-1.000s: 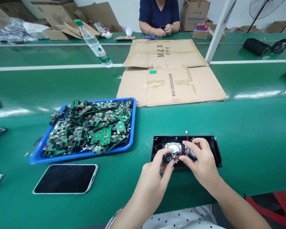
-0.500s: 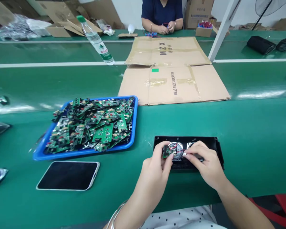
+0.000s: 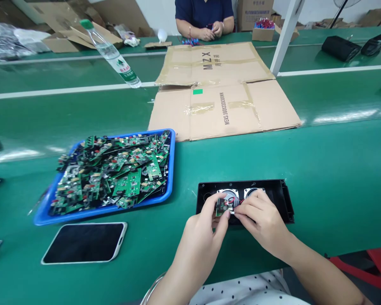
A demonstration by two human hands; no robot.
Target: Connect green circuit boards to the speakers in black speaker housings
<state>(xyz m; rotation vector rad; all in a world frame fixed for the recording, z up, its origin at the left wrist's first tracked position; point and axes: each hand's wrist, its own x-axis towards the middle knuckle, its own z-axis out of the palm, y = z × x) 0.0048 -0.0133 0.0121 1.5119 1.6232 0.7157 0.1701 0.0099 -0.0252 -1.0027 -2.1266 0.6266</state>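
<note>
My left hand [image 3: 206, 226] is closed on a small green circuit board [image 3: 221, 206], gripping it by its edges. Close beside it, my right hand [image 3: 262, 218] pinches a small white plug [image 3: 232, 212] on thin red and black wires [image 3: 240, 202], right at the board's edge. Whether the plug sits in a socket cannot be made out. Both hands are over a black speaker housing [image 3: 277, 199], which lies on the green bench with two round speakers [image 3: 229, 195] in it. My fingers cover part of the speakers.
A blue tray [image 3: 170, 169] heaped with circuit boards stands to the left, with a phone [image 3: 84, 242] in front of it. Flattened cardboard [image 3: 206, 123] and a water bottle [image 3: 117, 59] lie farther back. Across the bench sits another person [image 3: 205, 17], hands together.
My right hand has moved left, bringing the plug from beside the board to its edge. The camera view has shifted slightly, so the surroundings appear farther left.
</note>
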